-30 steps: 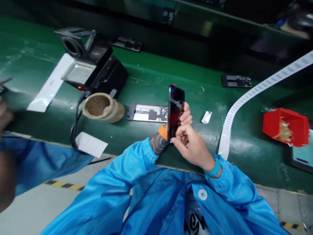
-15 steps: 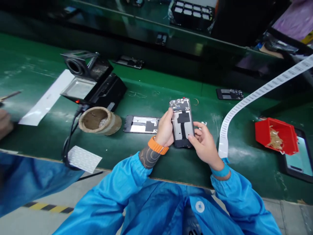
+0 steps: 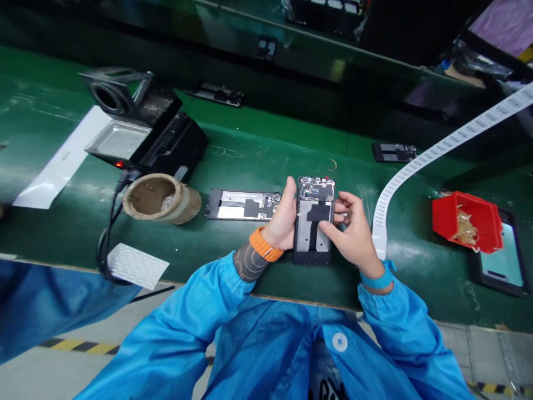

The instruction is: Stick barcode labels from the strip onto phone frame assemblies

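Note:
An opened phone (image 3: 315, 222) with its back off is held between my two hands, circuit board end pointing away from me. My left hand (image 3: 283, 222) supports its left edge, thumb raised beside it and the other fingers hidden behind the phone. On the other edge, my right hand (image 3: 352, 236) grips it with the thumb on the inner face and fingers curled around the side. Just left of my left hand lies a second opened phone (image 3: 237, 205) on the green bench (image 3: 258, 158), its right end partly covered by that hand.
A black soldering station (image 3: 166, 139) and a brown cardboard ring (image 3: 156, 176) stand left. A white label sheet (image 3: 138, 265) lies near the front edge. To the right are a label strip (image 3: 416, 161), a red bin (image 3: 487, 222) and a phone-like device (image 3: 514, 258). Further opened phones (image 3: 393, 151) lie behind.
The phone in my hands has turned more upright and come slightly nearer. My left thumb has lifted off its edge, and my right thumb has slid farther up its face. The view has shifted a little.

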The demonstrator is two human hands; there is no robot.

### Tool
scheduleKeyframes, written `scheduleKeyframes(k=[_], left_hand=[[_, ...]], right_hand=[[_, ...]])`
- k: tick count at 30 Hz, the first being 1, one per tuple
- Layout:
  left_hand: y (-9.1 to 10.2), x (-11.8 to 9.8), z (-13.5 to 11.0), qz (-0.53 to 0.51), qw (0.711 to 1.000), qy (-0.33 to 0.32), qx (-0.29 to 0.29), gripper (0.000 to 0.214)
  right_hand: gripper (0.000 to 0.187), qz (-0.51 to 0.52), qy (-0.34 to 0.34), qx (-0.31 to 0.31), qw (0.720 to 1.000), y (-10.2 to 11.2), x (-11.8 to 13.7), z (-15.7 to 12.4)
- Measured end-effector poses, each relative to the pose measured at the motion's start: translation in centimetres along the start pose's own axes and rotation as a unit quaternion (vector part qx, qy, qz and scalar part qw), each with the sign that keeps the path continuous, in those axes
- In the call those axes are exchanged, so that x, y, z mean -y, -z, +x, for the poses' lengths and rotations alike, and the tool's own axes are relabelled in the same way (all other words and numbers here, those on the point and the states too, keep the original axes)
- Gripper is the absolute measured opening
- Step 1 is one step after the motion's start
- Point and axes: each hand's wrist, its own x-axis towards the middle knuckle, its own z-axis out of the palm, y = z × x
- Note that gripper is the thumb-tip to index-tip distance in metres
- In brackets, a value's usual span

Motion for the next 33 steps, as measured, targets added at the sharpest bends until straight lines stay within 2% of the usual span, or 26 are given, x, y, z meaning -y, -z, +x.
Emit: scheduleKeyframes(k=[1, 4, 7, 10, 12, 14, 16, 18, 20, 21, 23, 24, 25, 26, 29, 30, 32, 33], left_hand=[[0.0, 0.2, 0.0, -0.001, 1.000, 0.004, 0.004, 0.084], [0.3, 0.5, 0.1, 0.000, 1.000, 0.017, 0.014, 0.080], [0.9, 0.6, 0.1, 0.011, 0.999, 0.035, 0.022, 0.075], [0.8, 0.9, 0.2, 0.038, 0.998, 0.043, -0.010, 0.074], [0.4, 1.2, 0.3, 0.063, 0.996, 0.000, -0.062, 0.076], [0.0, 1.1, 0.3, 0.086, 0.986, -0.092, -0.109, 0.072], [0.0, 0.2, 0.2, 0.108, 0.970, -0.185, -0.118, 0.059], [0.4, -1.4, -0.3, 0.148, 0.960, -0.217, -0.099, 0.045], [0.9, -3.5, -1.1, 0.237, 0.955, -0.161, -0.075, 0.035], [1.1, -4.4, -1.4, 0.296, 0.948, -0.099, -0.064, 0.032], [1.1, -6.1, -1.6, 0.396, 0.917, 0.034, -0.044, 0.031], [0.8, -6.8, -1.3, 0.427, 0.900, 0.075, -0.042, 0.030], [0.4, -7.5, -0.6, 0.444, 0.891, 0.085, -0.049, 0.027], [-0.1, -8.3, 0.5, 0.449, 0.889, 0.061, -0.069, 0.022], [-2.4, -12.0, 6.6, 0.415, 0.886, -0.114, -0.170, 0.003], [-3.3, -13.7, 9.4, 0.404, 0.875, -0.174, -0.202, 0.011], [-5.2, -17.1, 15.5, 0.431, 0.832, -0.261, -0.234, 0.025], [-6.1, -18.6, 18.5, 0.491, 0.800, -0.259, -0.228, 0.030]], right_hand=[[0.065, 0.022, -0.010, 0.026, 0.999, 0.0, 0.0, 0.1], [0.045, 0.106, -0.068, 0.088, 0.988, -0.2, 0.3, 0.2], [0.033, 0.159, -0.106, 0.095, 0.977, -0.4, 0.5, 0.2], [0.028, 0.146, -0.091, 0.083, 0.982, -0.5, 0.5, 0.1], [0.039, 0.149, -0.075, 0.101, 0.981, -0.5, 0.4, -0.1], [0.048, 0.166, -0.095, 0.158, 0.969, -0.2, 0.4, -0.4], [0.039, 0.176, -0.132, 0.224, 0.950, 0.5, 0.4, -0.5], [0.031, 0.182, -0.149, 0.257, 0.937, 1.8, 0.4, -0.4], [0.036, 0.186, -0.153, 0.257, 0.936, 3.5, 0.3, -0.2], [0.040, 0.186, -0.160, 0.250, 0.936, 4.4, 0.2, -0.1], [0.047, 0.192, -0.176, 0.226, 0.939, 6.3, -0.1, 0.3], [0.050, 0.201, -0.177, 0.200, 0.942, 7.2, -0.4, 0.4], [0.052, 0.213, -0.172, 0.163, 0.948, 8.1, -0.8, 0.5], [0.052, 0.223, -0.160, 0.117, 0.954, 8.9, -1.2, 0.6], [0.042, 0.210, -0.121, -0.026, 0.970, 11.4, -2.7, 0.6], [0.036, 0.194, -0.114, -0.060, 0.972, 12.0, -3.1, 0.5], [0.026, 0.156, -0.106, -0.098, 0.977, 13.0, -3.6, 0.3], [0.022, 0.135, -0.099, -0.103, 0.980, 13.2, -3.6, 0.3]])
